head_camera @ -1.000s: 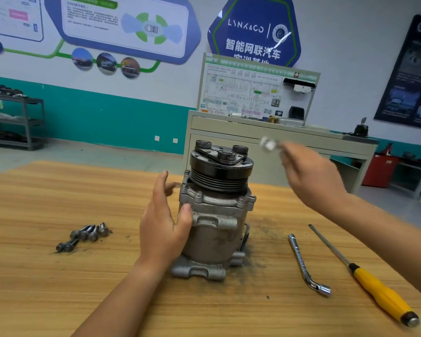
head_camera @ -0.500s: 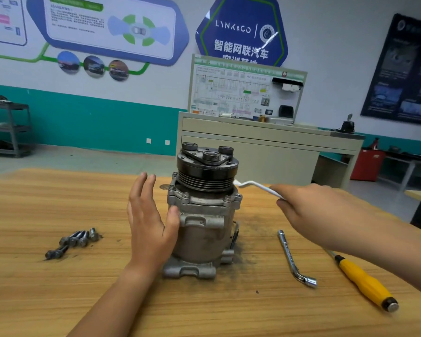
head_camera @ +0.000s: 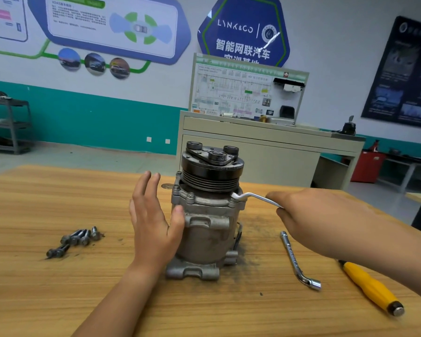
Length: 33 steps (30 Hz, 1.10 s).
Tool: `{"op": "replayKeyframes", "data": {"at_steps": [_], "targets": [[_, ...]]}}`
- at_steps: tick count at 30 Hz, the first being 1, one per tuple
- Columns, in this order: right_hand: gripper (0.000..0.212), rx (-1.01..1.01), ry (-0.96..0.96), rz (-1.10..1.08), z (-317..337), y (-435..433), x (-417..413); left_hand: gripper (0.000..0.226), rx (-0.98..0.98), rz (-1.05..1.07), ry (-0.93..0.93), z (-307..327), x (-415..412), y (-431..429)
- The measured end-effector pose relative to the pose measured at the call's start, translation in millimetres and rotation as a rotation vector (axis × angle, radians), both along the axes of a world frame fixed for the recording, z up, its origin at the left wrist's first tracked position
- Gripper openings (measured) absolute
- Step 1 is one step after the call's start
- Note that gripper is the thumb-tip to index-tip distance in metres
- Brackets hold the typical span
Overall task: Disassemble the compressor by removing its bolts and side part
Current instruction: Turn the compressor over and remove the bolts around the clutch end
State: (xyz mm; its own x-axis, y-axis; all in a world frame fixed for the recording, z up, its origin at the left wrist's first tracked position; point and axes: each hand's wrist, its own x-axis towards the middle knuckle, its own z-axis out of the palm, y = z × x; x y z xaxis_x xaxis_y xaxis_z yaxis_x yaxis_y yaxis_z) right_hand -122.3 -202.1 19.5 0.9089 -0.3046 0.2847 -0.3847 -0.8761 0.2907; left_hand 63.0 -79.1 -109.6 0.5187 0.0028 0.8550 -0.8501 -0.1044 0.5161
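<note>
The grey metal compressor (head_camera: 204, 229) stands upright on the wooden table (head_camera: 58, 295), its black pulley (head_camera: 212, 171) on top. My left hand (head_camera: 153, 222) rests flat against its left side, thumb on the front, fingers spread. My right hand (head_camera: 309, 217) grips a bent silver wrench (head_camera: 253, 197). The wrench's end sits on a bolt at the right of the upper flange (head_camera: 236, 200). Another flange bolt (head_camera: 190, 197) shows at the front left. Several removed bolts (head_camera: 75, 239) lie on the table to the left.
A second L-shaped socket wrench (head_camera: 298, 261) lies right of the compressor. A yellow-handled screwdriver (head_camera: 372, 288) lies at the far right, partly under my right forearm. Dark grime marks the table around the compressor's base. A washer (head_camera: 166, 186) lies behind it.
My right hand came down from above the compressor with the wrench and set its end on the flange bolt at the right. The left hand stayed on the compressor's side.
</note>
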Motion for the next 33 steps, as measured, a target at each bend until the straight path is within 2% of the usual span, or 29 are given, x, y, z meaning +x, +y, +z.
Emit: {"op": "replayKeyframes", "data": {"at_steps": [4, 9, 13, 15, 22, 27, 28, 31, 33], "targets": [[0.032, -0.098, 0.048, -0.047, 2.6, 6.8, 3.7, 0.057, 0.0, 0.002, 0.005, -1.3, 0.7, -0.9], [0.015, -0.235, 0.172, -0.086, 7.1, 27.2, 2.9, 0.057, 0.002, 0.005, 0.026, -1.6, -0.5, -0.9], [0.055, -0.25, 0.272, -0.109, 3.7, 38.2, -2.1, 0.057, 0.006, 0.014, 0.03, -1.5, -1.5, -1.2], [0.059, -0.239, 0.31, -0.082, 3.3, 42.9, -4.4, 0.056, 0.003, 0.009, 0.038, -2.5, -1.8, -1.1], [0.053, -0.312, 0.355, -0.069, 8.3, 48.5, 0.7, 0.057, -0.003, -0.019, 0.066, -2.2, -3.4, -0.9], [0.021, -0.305, 0.31, -0.117, 8.4, 34.5, -2.1, 0.056, 0.011, -0.046, 0.06, -1.1, -5.4, 0.6], [0.022, -0.307, 0.305, -0.114, 7.4, 33.8, -2.9, 0.056, 0.011, -0.05, 0.059, -0.9, -5.5, 0.5], [0.045, -0.337, 0.286, -0.073, 3.3, 34.0, -3.3, 0.056, 0.009, -0.055, 0.061, -0.7, -5.2, 0.3], [0.048, -0.373, 0.304, -0.048, 5.3, 35.9, -2.4, 0.057, 0.01, -0.057, 0.063, -0.5, -4.8, 1.0]]}}
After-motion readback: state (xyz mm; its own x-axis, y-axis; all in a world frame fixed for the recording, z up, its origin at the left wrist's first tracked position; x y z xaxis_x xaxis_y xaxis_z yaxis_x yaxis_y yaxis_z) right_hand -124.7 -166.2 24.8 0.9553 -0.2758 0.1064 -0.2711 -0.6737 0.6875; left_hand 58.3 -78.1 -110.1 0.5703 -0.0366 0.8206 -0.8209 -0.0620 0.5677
